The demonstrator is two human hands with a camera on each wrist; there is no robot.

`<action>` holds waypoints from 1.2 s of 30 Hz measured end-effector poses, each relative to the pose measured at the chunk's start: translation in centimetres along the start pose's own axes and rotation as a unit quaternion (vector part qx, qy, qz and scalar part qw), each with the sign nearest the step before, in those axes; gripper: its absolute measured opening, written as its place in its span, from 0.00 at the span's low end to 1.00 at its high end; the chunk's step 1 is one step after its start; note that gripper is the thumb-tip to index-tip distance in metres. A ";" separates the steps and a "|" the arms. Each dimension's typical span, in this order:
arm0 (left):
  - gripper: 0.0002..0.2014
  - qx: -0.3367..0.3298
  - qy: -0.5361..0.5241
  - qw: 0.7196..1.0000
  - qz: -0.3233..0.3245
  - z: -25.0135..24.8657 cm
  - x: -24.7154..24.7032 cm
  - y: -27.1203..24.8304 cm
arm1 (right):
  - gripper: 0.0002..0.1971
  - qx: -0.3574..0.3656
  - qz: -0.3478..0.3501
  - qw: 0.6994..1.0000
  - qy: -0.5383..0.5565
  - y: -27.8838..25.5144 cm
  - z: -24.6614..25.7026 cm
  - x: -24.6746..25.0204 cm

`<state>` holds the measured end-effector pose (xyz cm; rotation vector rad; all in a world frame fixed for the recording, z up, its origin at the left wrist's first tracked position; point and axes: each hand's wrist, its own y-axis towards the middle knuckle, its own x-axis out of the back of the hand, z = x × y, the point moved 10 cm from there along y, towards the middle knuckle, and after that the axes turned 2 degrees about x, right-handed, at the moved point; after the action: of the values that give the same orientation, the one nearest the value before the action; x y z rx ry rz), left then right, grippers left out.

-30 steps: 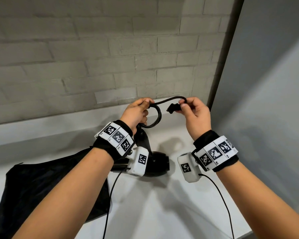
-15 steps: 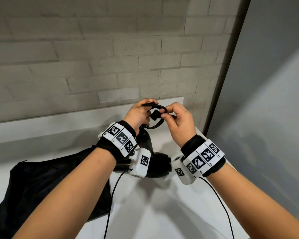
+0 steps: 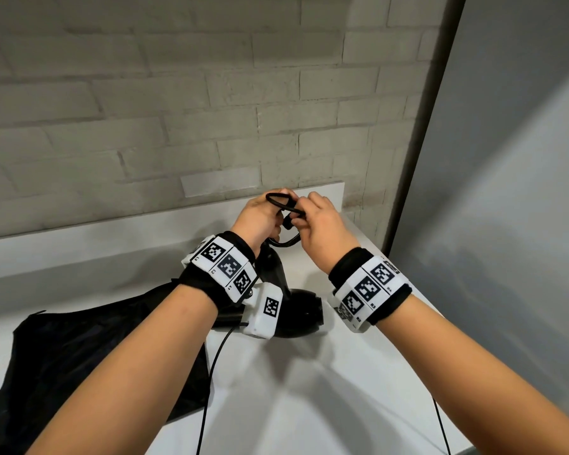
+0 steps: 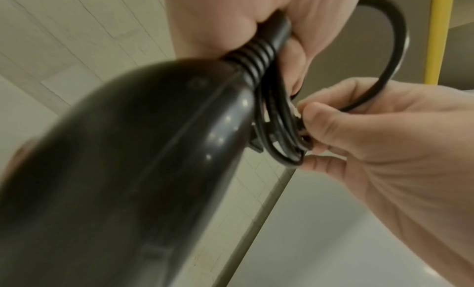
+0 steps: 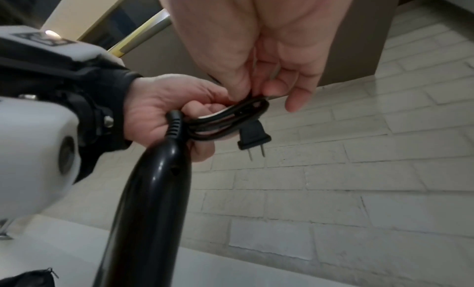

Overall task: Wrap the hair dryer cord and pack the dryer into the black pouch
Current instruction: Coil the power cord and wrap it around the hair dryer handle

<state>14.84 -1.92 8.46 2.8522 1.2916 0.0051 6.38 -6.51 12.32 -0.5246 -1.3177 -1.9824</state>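
The black hair dryer (image 3: 301,311) hangs nozzle-down above the white counter, handle (image 5: 153,179) pointing up. My left hand (image 3: 260,218) grips the top of the handle together with the coiled black cord (image 5: 231,119). My right hand (image 3: 319,221) pinches the cord loops (image 4: 284,137) just beside the left fingers. The two-pin plug (image 5: 252,138) dangles free below the loops. A spare loop of cord (image 4: 395,37) arcs over behind the hands. The black pouch (image 3: 79,359) lies flat on the counter at the lower left, partly hidden by my left forearm.
A white counter (image 3: 309,405) runs under the hands, with a raised white ledge (image 3: 112,231) at the back. A grey brick wall (image 3: 178,110) stands behind it. A grey panel (image 3: 506,192) closes off the right side. Thin sensor cables (image 3: 211,382) hang from both wrists.
My right hand has moved left and brought the plug end in against the left hand. The wide loop of cord has shrunk to a tight coil between both hands.
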 end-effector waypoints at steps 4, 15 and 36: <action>0.11 0.012 -0.034 0.999 0.029 0.1 -0.3 -0.3 | 0.14 -0.047 -0.048 0.995 0.078 0.0 -0.4 0.6; 0.13 0.009 -0.037 0.998 0.048 -0.1 -0.5 -0.5 | 0.18 -0.177 0.068 0.920 0.344 -0.1 -3.7 -4.5; 0.10 0.015 0.003 0.999 0.037 0.0 -0.5 -0.9 | 0.08 -0.223 0.246 0.935 0.123 -5.1 -10.8 -6.3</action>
<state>13.80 -1.73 8.49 2.9256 1.1968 -0.0061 7.36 -13.10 0.60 -0.7085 -0.5082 -1.8335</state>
